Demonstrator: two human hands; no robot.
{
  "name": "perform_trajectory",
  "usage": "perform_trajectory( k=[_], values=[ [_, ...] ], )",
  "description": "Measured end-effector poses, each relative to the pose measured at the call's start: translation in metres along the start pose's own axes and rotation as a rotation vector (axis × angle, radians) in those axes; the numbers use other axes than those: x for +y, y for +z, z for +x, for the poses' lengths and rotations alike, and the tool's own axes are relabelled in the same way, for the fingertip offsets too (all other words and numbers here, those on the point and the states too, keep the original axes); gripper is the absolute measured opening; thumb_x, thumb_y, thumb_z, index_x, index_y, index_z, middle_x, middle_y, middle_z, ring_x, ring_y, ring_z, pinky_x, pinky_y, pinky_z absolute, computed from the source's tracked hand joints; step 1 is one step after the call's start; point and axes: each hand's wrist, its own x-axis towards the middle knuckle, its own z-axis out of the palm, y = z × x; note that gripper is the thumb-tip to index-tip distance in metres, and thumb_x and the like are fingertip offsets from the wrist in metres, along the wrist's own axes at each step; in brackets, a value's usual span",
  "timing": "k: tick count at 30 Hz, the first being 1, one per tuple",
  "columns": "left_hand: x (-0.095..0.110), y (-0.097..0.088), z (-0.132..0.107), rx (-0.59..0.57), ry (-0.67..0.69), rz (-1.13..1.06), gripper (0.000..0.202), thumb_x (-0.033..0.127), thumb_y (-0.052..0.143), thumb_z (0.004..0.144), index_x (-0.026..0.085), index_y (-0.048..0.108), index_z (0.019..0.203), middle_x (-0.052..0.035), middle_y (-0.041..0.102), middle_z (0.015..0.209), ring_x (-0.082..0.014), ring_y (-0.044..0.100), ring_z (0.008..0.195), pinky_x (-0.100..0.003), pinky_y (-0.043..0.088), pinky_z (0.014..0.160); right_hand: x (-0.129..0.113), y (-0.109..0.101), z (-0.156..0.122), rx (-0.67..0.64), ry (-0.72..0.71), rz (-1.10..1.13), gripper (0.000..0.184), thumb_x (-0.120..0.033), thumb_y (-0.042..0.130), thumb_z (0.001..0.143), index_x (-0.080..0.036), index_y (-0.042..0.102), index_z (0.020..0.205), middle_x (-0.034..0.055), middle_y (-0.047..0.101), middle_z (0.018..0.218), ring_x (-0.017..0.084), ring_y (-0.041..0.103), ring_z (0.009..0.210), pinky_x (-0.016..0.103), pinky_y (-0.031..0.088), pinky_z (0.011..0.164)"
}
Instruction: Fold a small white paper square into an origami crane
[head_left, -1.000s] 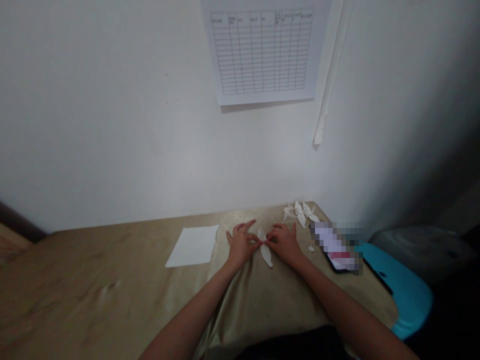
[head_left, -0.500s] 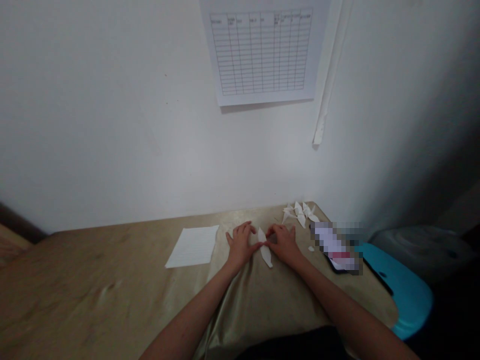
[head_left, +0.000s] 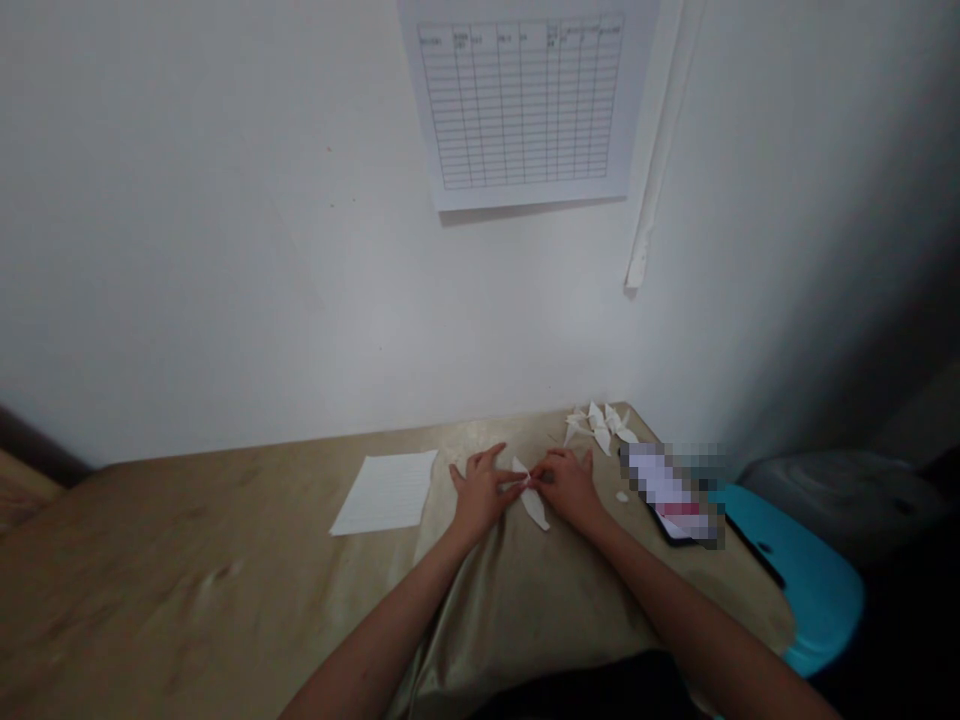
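Observation:
Between my two hands is a narrow folded piece of white paper (head_left: 535, 509), slightly tilted, with one pointed end toward the wall and the other toward me. My left hand (head_left: 481, 486) pinches its middle from the left, some of its fingers spread away. From the right, my right hand (head_left: 568, 487) pinches the same spot, fingers curled. The fingertips of both hands meet there and hide the paper's middle. Several white folded paper figures (head_left: 600, 428), resembling cranes, lie behind my right hand near the table's far corner.
A lined sheet of paper (head_left: 386, 492) lies left of my hands. On the right are a phone (head_left: 671, 495), partly pixelated, and a small paper scrap (head_left: 622, 496). A cloth covers the table (head_left: 225, 570). A blue stool or chair (head_left: 817, 570) stands beyond the right edge. A printed chart (head_left: 525, 110) hangs on the wall.
My left index finger has stretched rightward to the paper's middle, meeting the right fingertips. The folded paper has turned slightly, its near end shifting right.

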Motion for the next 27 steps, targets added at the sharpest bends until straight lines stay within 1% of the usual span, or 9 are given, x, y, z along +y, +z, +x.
perform_trajectory(
  k=[2,8,11,13,16,18,21,23,27],
  values=[
    [0.0,0.0,0.0,-0.008,-0.009,0.016,0.021,0.051,0.067,0.086,0.051,0.074,0.106,0.0037,0.043,0.155,-0.0373,0.035,0.139,-0.081,0.007,0.108,-0.001,0.0,0.0,-0.006,-0.001,0.003,0.008,-0.026,0.066,0.084,-0.026,0.074,0.083,0.0043,0.073,0.107,0.027,0.051,0.125,0.068,-0.003,0.112],
    [-0.002,0.0,-0.002,-0.017,-0.03,0.069,0.029,0.054,0.065,0.086,0.052,0.071,0.114,0.002,0.041,0.157,-0.0399,0.032,0.141,-0.081,0.004,0.108,-0.005,-0.001,0.001,-0.036,0.009,-0.017,0.007,-0.023,0.065,0.084,-0.024,0.071,0.081,0.0039,0.072,0.105,0.028,0.051,0.124,0.069,-0.002,0.112],
    [-0.005,0.0,-0.001,-0.021,-0.043,0.092,0.035,0.058,0.064,0.085,0.054,0.066,0.12,0.0016,0.038,0.159,-0.042,0.029,0.143,-0.081,0.003,0.108,-0.005,-0.001,0.0,-0.042,0.009,-0.026,0.007,-0.023,0.064,0.085,-0.024,0.07,0.082,0.0043,0.071,0.108,0.028,0.05,0.125,0.07,-0.001,0.111],
    [-0.007,0.0,0.001,-0.031,-0.052,0.099,0.04,0.061,0.062,0.084,0.055,0.063,0.124,0.0002,0.033,0.161,-0.0424,0.026,0.146,-0.082,0.002,0.107,-0.004,-0.001,-0.001,-0.048,0.002,-0.045,0.006,-0.024,0.064,0.086,-0.025,0.071,0.086,0.0043,0.07,0.112,0.028,0.049,0.126,0.071,0.001,0.11],
    [-0.008,-0.002,0.004,-0.065,-0.059,0.096,0.047,0.065,0.061,0.082,0.054,0.06,0.128,-0.001,0.025,0.165,-0.0426,0.02,0.149,-0.082,0.003,0.107,-0.001,0.0,0.0,-0.057,-0.007,-0.074,0.015,-0.026,0.065,0.086,-0.03,0.07,0.1,0.0039,0.066,0.121,0.029,0.046,0.129,0.072,0.006,0.11],
    [-0.008,-0.003,0.006,-0.087,-0.064,0.096,0.051,0.066,0.061,0.081,0.052,0.058,0.131,-0.0011,0.021,0.166,-0.0429,0.017,0.15,-0.081,0.002,0.108,0.001,0.0,0.001,-0.075,-0.007,-0.094,0.022,-0.028,0.065,0.086,-0.034,0.07,0.107,0.0029,0.063,0.127,0.029,0.042,0.132,0.073,0.007,0.11],
    [-0.008,-0.004,0.007,-0.11,-0.075,0.107,0.056,0.068,0.06,0.081,0.051,0.056,0.134,-0.0019,0.018,0.167,-0.043,0.014,0.151,-0.08,0.002,0.108,0.002,0.0,0.003,-0.117,-0.004,-0.118,0.026,-0.03,0.065,0.087,-0.041,0.071,0.11,0.0015,0.06,0.131,0.031,0.039,0.134,0.075,0.005,0.109],
    [-0.009,-0.003,0.007,-0.117,-0.079,0.114,0.058,0.069,0.059,0.081,0.051,0.054,0.136,-0.0031,0.017,0.167,-0.0428,0.013,0.151,-0.08,0.001,0.108,0.003,0.001,0.004,-0.13,0.0,-0.132,0.028,-0.032,0.064,0.088,-0.044,0.071,0.112,0.002,0.058,0.133,0.032,0.038,0.135,0.075,0.004,0.109],
    [-0.011,-0.002,0.008,-0.122,-0.072,0.122,0.062,0.071,0.058,0.081,0.051,0.05,0.139,-0.004,0.016,0.168,-0.0437,0.012,0.152,-0.081,0.0,0.107,0.005,0.004,0.004,-0.141,-0.02,-0.172,0.037,-0.034,0.061,0.09,-0.049,0.064,0.123,0.0032,0.053,0.14,0.034,0.033,0.138,0.076,0.002,0.109]
  ],
)
